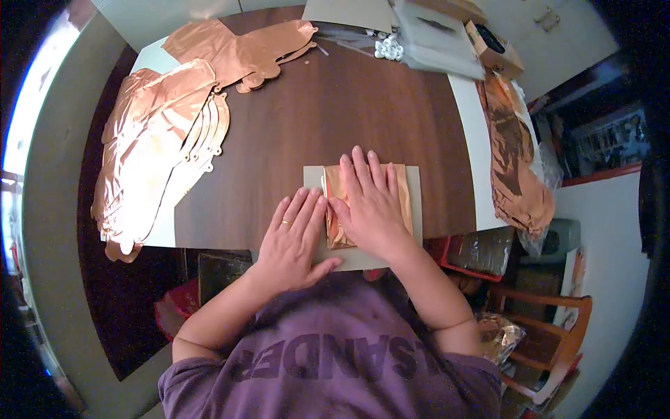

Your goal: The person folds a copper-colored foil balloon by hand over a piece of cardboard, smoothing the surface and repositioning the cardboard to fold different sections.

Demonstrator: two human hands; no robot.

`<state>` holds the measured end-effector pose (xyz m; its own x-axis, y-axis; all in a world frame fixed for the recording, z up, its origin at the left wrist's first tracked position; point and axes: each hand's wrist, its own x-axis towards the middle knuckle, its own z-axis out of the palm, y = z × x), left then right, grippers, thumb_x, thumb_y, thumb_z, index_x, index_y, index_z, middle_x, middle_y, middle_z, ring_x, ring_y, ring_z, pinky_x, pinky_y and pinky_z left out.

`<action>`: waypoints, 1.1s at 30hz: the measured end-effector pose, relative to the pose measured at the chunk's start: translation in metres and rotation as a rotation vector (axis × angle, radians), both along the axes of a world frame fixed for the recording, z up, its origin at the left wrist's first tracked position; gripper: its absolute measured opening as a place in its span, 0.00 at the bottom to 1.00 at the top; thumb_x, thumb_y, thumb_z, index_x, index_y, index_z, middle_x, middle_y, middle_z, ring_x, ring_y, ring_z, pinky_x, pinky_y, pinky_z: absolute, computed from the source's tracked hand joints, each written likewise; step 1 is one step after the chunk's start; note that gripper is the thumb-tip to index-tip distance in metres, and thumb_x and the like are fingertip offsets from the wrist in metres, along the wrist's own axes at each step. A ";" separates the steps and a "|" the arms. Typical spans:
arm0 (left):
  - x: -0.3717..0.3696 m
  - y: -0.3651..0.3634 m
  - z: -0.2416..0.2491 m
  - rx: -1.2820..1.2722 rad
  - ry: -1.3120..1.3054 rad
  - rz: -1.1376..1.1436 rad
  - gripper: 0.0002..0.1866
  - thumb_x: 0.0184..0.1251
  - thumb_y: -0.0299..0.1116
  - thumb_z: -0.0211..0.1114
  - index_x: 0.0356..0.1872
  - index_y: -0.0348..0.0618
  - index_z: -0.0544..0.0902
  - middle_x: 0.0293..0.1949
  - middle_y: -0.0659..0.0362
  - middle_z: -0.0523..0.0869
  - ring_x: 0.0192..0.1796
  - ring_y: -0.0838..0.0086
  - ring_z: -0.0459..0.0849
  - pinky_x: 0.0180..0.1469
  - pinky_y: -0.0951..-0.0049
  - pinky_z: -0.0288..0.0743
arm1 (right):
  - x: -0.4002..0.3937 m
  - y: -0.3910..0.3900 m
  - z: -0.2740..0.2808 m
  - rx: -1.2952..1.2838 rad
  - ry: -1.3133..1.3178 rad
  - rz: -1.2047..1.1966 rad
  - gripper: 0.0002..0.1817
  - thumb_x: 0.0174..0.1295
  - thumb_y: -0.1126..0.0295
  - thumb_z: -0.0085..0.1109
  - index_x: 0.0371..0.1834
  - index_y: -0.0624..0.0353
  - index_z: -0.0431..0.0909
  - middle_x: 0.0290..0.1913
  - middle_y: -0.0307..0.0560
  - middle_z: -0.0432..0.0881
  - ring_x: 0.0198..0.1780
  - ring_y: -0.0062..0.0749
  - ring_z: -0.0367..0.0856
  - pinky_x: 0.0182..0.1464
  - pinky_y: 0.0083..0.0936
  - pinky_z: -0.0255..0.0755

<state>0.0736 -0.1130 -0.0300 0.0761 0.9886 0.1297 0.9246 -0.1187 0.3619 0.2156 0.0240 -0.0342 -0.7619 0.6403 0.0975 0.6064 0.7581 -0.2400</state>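
Observation:
A folded copper-coloured foil balloon [338,236] lies as a flat rectangle on a grey-beige board [363,260] at the table's front edge. My right hand [373,209] is spread flat on top of it, hiding much of its surface. Along the packet's left edge, my left hand [296,234] rests on the board, fingers stretched out, a ring on one finger. Its fingertips are right at the fold, close to my right thumb.
Flat copper foil balloons [150,140] are piled on the left, with more foil [244,52] behind. At the back right are white rings [389,47], clear plastic bags [440,42] and an open box [494,45]. Copper foil [513,153] drapes over the right edge, above a wooden chair [551,342].

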 end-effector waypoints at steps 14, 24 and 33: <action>-0.034 0.036 0.010 0.096 -0.116 -0.320 0.35 0.56 0.46 0.75 0.64 0.43 0.77 0.68 0.44 0.72 0.71 0.47 0.70 0.73 0.46 0.62 | 0.067 -0.001 0.036 -0.033 0.416 -0.088 0.15 0.64 0.69 0.62 0.51 0.63 0.80 0.56 0.56 0.80 0.54 0.48 0.81 0.57 0.41 0.75; -0.037 0.034 0.003 0.124 -0.211 -0.322 0.35 0.55 0.45 0.77 0.61 0.38 0.78 0.67 0.42 0.74 0.71 0.46 0.71 0.73 0.47 0.63 | 0.120 0.002 0.044 -1.115 0.466 -0.610 0.14 0.69 0.66 0.61 0.49 0.66 0.77 0.35 0.44 0.82 0.30 0.24 0.83 0.29 0.19 0.78; -0.040 0.033 0.005 0.115 -0.293 -0.299 0.34 0.56 0.43 0.76 0.62 0.37 0.77 0.66 0.41 0.74 0.72 0.47 0.70 0.74 0.47 0.62 | 0.113 0.024 0.049 -1.526 0.235 -0.569 0.17 0.69 0.56 0.61 0.40 0.61 0.77 0.30 0.45 0.83 0.23 0.24 0.81 0.21 0.18 0.70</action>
<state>0.0341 -0.0798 -0.0254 0.3008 0.9063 0.2969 0.7034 -0.4211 0.5726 0.3288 0.0478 0.0145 -0.4697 0.4226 -0.7751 0.5521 -0.5445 -0.6314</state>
